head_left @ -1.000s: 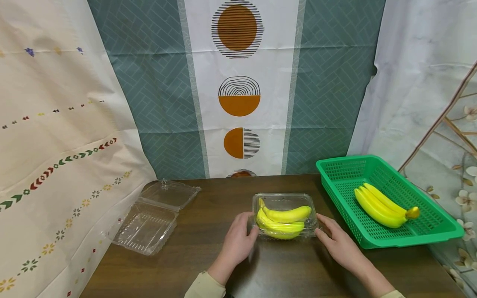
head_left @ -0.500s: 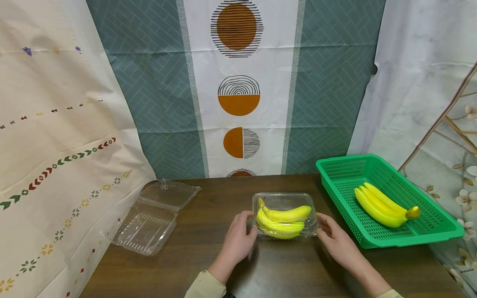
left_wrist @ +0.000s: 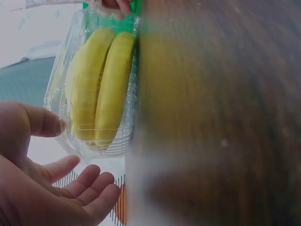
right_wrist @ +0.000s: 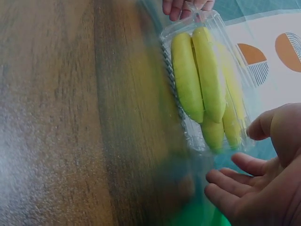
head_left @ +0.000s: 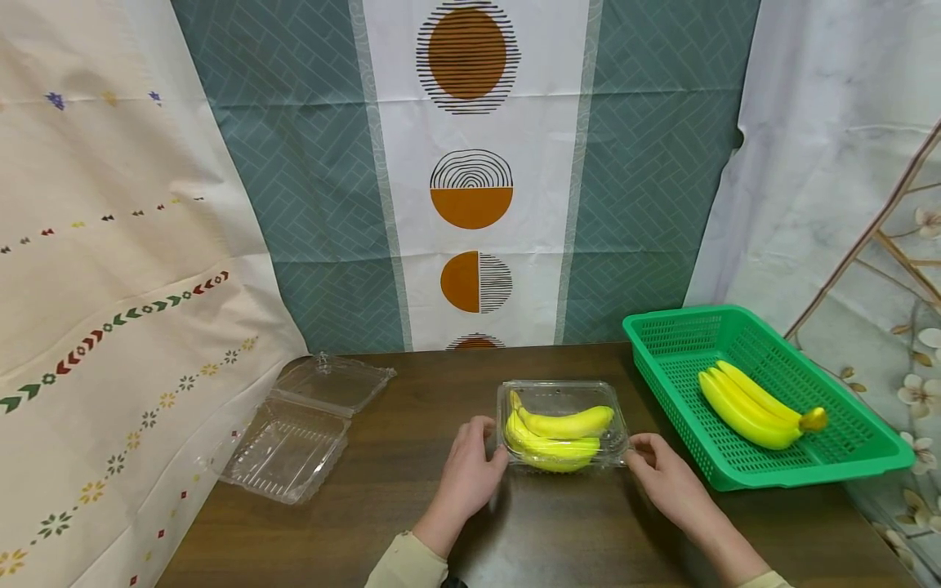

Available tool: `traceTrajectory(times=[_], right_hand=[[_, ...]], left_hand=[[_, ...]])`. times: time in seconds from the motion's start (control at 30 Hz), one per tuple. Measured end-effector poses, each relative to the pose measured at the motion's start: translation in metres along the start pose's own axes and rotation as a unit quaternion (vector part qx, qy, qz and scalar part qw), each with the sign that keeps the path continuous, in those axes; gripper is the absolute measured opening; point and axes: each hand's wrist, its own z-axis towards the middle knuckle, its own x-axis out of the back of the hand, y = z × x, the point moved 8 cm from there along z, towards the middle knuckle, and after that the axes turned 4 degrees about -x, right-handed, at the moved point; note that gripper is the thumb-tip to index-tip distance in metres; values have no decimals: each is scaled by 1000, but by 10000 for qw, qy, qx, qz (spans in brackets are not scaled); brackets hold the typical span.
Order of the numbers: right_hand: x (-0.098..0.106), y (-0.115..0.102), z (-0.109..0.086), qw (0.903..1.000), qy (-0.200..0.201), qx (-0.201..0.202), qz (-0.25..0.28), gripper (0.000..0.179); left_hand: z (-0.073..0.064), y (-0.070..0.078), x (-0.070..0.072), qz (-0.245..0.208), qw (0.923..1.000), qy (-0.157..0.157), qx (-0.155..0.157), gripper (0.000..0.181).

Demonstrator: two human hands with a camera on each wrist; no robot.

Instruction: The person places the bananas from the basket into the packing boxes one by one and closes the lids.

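A clear plastic clamshell container [head_left: 559, 396] with its lid down stands on the table, holding yellow bananas [head_left: 566, 425]. At its left end, my left hand [head_left: 470, 465] holds the rim between thumb and index finger; its other fingers stand loose in the left wrist view, below the container [left_wrist: 77, 14]. My right hand [head_left: 665, 474] pinches the right front corner with thumb and index finger. In the right wrist view several bananas [right_wrist: 209, 80] show through the plastic, and the remaining fingers of the right hand [right_wrist: 263, 183] touch nothing.
A green plastic basket [head_left: 665, 392] stands on the right, with another bunch of bananas [head_left: 757, 408] inside. An open clear clamshell container [head_left: 287, 449] lies at the left by the cloth. Patterned cloths [head_left: 470, 229] hang behind the brown table [head_left: 544, 531].
My right hand has slid slightly toward me along the container's right end, and its fingers have drawn in. My left hand and the container stay about where they were.
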Motion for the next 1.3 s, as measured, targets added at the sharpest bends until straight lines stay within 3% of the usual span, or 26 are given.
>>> traceTrajectory(times=[0.23, 0.43, 0.87, 1.3], right_hand=[[3, 0, 0, 9990, 81, 62, -447, 53], [3, 0, 1, 9990, 7, 63, -431, 55], [2, 1, 1, 9996, -70, 4, -271, 54], [-1, 4, 0, 9998, -136, -86, -135, 56]], left_hand=[[-2, 1, 1, 351, 9994, -55, -16, 21], [-2, 2, 2, 565, 9983, -159, -69, 8], [-2, 3, 1, 710, 9967, -373, -78, 20], [-3, 3, 0, 629, 9973, -374, -53, 23]])
